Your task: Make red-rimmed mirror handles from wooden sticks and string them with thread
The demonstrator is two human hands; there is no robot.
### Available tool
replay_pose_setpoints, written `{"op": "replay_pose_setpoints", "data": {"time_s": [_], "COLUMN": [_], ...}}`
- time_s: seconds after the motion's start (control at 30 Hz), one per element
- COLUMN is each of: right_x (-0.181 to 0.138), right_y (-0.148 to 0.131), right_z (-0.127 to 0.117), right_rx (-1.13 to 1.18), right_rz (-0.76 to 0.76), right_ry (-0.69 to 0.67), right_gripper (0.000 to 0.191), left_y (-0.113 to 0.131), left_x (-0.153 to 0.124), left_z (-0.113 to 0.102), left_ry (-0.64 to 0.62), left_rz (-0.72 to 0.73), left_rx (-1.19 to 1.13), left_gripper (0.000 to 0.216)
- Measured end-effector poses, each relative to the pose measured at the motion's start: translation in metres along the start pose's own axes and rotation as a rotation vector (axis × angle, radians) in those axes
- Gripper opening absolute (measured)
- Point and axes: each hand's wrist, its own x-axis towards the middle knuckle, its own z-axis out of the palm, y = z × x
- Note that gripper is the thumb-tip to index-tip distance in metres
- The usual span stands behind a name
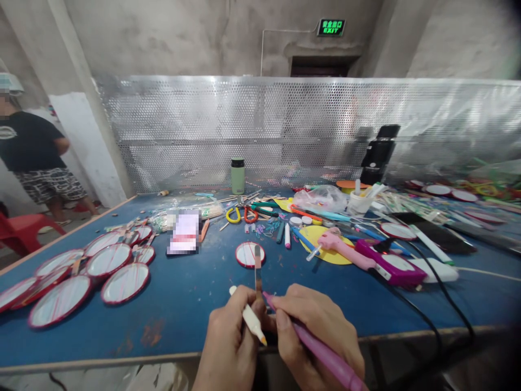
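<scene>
My left hand (232,336) is closed around a white marker (254,324) whose orange tip points toward me. A flat stick (258,267) runs from its fingertips over a small red-rimmed round disc (246,255), which looks like a mirror. Whether stick and disc are joined, I cannot tell. In my right hand (315,331) is a pink-purple marker (325,350), gripped like a pen with its tip close to the stick's near end. Fingers partly hide that end.
Several larger red-rimmed discs (109,260) lie at the left, beside a phone (184,233). A pink glue gun (345,251) rests on a yellow disc (321,239) at right, near a purple device (388,263) and black cables (443,288). A green bottle (238,176) stands behind.
</scene>
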Motion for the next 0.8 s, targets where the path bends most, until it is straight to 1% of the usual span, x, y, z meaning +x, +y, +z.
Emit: {"op": "replay_pose_setpoints", "data": {"time_s": [0.5,0.67,0.8], "right_x": [0.0009,0.0001,-0.0015], "right_y": [0.0004,0.0011,0.0009], "right_z": [0.0001,-0.0003,-0.0012], "right_rx": [0.042,0.004,-0.008], "right_rz": [-0.014,0.002,0.009], "right_ry": [-0.024,-0.019,-0.009], "right_gripper": [0.016,0.015,0.014], "left_y": [0.0054,0.0102,0.0071], "left_x": [-0.0002,-0.0002,0.0003], "left_z": [-0.0002,0.0004,-0.0004], "left_ry": [-0.017,0.001,-0.008], "left_rz": [-0.045,-0.016,-0.004], "left_rx": [-0.014,-0.035,-0.012], "left_gripper": [0.034,0.033,0.031]}}
